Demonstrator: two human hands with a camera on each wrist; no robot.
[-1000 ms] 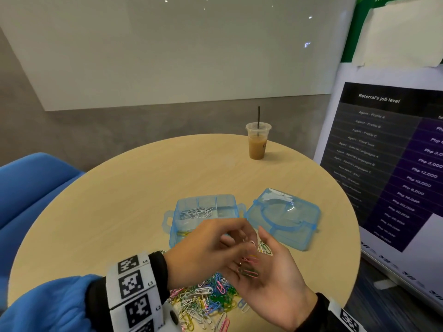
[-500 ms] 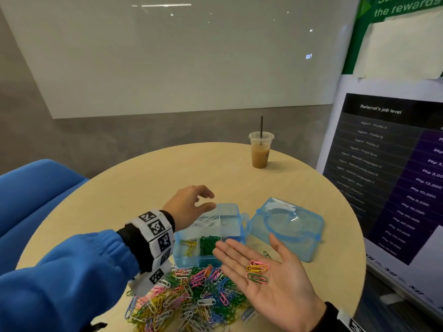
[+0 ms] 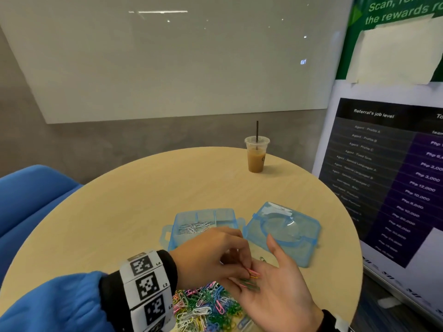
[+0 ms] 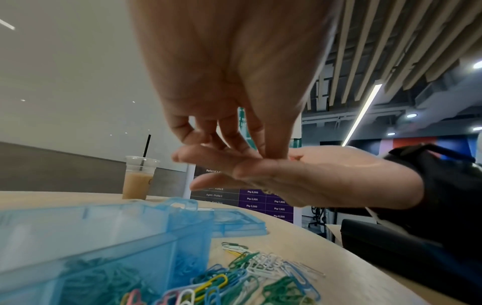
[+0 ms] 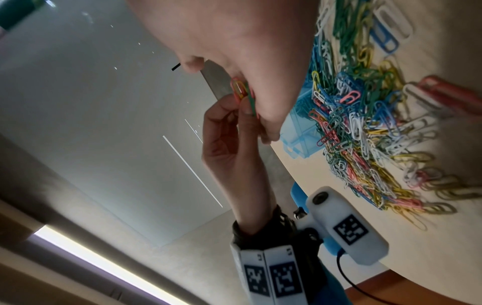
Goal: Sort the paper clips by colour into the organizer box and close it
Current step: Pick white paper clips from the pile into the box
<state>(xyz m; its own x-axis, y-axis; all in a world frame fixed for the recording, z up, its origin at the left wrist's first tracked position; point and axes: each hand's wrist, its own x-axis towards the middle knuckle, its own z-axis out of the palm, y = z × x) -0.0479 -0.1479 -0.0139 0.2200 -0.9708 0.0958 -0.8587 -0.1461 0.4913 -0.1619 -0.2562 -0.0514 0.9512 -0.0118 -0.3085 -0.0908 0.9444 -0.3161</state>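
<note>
My right hand (image 3: 279, 293) lies palm up above the table, open, with a few clips (image 3: 251, 279) on it: pink, yellow and green. My left hand (image 3: 244, 269) reaches over the palm and its fingertips pinch one of these clips (image 5: 241, 90). The blue organizer box (image 3: 171, 236) stands open behind the hands, with white clips (image 3: 194, 227) in a back compartment and green clips (image 4: 99, 276) in a near one. Its lid (image 3: 282, 231) lies apart to the right. A mixed pile of clips (image 3: 206, 305) is spread under the hands.
An iced coffee cup (image 3: 256, 154) with a straw stands at the far side of the round wooden table (image 3: 119, 200). A blue chair (image 3: 28, 200) is at the left. A poster board (image 3: 388, 178) leans at the right edge. One green clip (image 3: 262, 259) lies by the lid.
Half a second ago my left hand hovered over the organizer box. It has come back to the right palm and pinches a clip there. The right palm stayed flat.
</note>
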